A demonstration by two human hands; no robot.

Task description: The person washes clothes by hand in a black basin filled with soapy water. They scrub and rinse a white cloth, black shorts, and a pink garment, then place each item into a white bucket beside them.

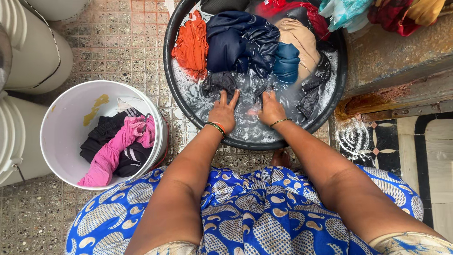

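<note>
Dark grey garment [221,83]: lies wet in the near part of the black wash basin [175,28], half under soapy water, just below a navy cloth [236,40].

Left hand [223,111]: palm down, fingers spread flat, fingertips pressing on the near edge of the dark grey garment; it grips nothing that can be seen. Green and orange bangles sit on the wrist.

Right hand [271,108]: palm down in the suds just beside the left, fingers extended into dark wet cloth; whether they close on any of it cannot be told, since foam and blur hide the tips. A thin bangle sits on the wrist.

Basin contents, further out: orange cloth [192,45] draped at the left rim; teal cloth [287,63] and tan cloth [298,38] toward the right; red cloth [288,9] at the far edge.

Surroundings: white bucket [66,123] on the tiled floor [122,52] to the left, well apart from the hands, holding a pink garment [115,148] over black clothes. A blue patterned skirt [255,217] covers the person's knees in the foreground.
</note>
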